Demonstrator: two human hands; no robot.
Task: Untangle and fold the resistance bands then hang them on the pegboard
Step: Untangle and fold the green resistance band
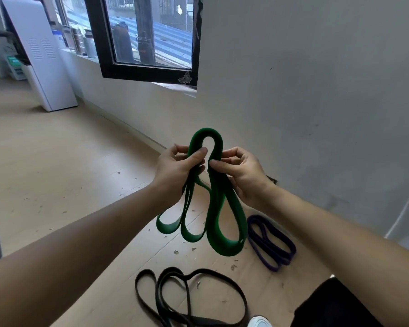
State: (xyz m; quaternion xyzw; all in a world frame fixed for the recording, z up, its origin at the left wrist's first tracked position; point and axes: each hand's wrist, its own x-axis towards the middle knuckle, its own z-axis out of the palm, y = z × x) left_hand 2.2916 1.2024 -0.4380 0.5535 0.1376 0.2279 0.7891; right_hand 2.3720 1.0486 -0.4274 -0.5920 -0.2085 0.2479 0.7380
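A wide green resistance band (219,215) hangs in several loops in front of me, with one loop arching up between my hands. My left hand (175,168) pinches the left side of that arch and my right hand (241,171) pinches the right side. A purple band (270,243) lies folded on the floor at the right, below the green loops. A thin black band (187,300) sprawls in loose loops on the floor near my feet. No pegboard shows in this view.
A grey wall (305,90) rises close ahead, with a dark-framed open window (142,43) at the upper left. A white appliance (43,53) stands by the wall at the far left. The wooden floor (57,161) carries small bits of debris. My white shoe (259,322) is at the bottom edge.
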